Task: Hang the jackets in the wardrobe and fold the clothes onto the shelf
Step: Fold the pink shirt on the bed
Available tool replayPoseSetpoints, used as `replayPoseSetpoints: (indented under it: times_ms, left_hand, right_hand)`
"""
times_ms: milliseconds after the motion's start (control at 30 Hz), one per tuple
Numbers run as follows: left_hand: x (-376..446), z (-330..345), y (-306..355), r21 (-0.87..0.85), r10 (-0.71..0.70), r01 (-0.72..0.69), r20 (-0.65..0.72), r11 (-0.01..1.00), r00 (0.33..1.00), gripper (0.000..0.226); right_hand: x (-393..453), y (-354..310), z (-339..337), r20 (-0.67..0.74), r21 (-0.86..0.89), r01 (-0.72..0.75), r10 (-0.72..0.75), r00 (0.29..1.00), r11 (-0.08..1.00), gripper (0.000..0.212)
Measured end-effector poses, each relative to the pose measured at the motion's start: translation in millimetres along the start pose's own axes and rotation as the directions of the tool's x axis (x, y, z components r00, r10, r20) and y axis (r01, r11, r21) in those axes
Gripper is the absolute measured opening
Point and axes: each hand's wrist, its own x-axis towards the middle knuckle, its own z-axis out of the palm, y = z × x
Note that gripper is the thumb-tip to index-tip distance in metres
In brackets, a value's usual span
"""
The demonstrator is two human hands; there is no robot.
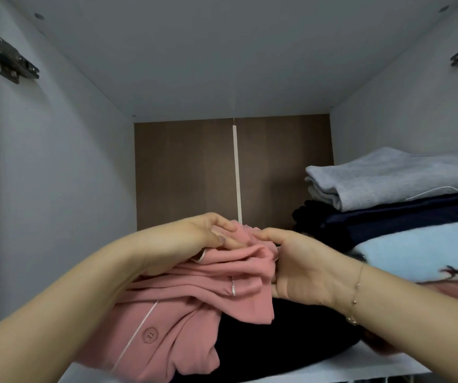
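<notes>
1. Head view: left hand (194,239) on top of folded pink garment (183,299), fingers curled over its upper folds, thumb pinching the cloth.
2. Right hand (302,269) against the pink garment's right edge, thumb on top, fingers tucked behind the fold, gripping it; thin bracelet (356,294) on that wrist.
3. Pink garment has white piping and a button, lies on a black garment (277,335), both on the white shelf (374,363) inside the wardrobe.
4. Right side: stack with grey folded piece (388,178) on top, navy piece (401,217) under it, light blue piece (429,252) below.
5. Brown back panel (183,172) with white vertical strip (236,172); door hinges (9,58) on the side walls.
</notes>
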Motion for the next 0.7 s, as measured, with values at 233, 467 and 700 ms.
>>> replayPoseSetpoints:
  times_ms: [233,467,700]
  left_hand:
    - [-6.9,-3.6,-18.8,0.016,0.082,-0.081,-0.225,0.997,0.971,0.074]
    - [-24.8,-75.5,-19.4,-0.323,-0.043,-0.123,-0.461,0.938,0.886,0.029]
    - [-36.1,-103.2,-20.4,-0.546,-0.068,-0.067,-0.224,0.835,0.972,0.035]
  right_hand:
    - [20.4,22.3,31.2,-0.165,-0.081,0.230,-0.241,0.957,0.970,0.024]
    - [33.5,-44.0,34.6,0.106,-0.470,0.412,-0.413,0.905,0.781,0.027]
    - [35.7,-118.9,60.1,0.553,-0.468,0.506,-0.207,0.807,0.725,0.043]
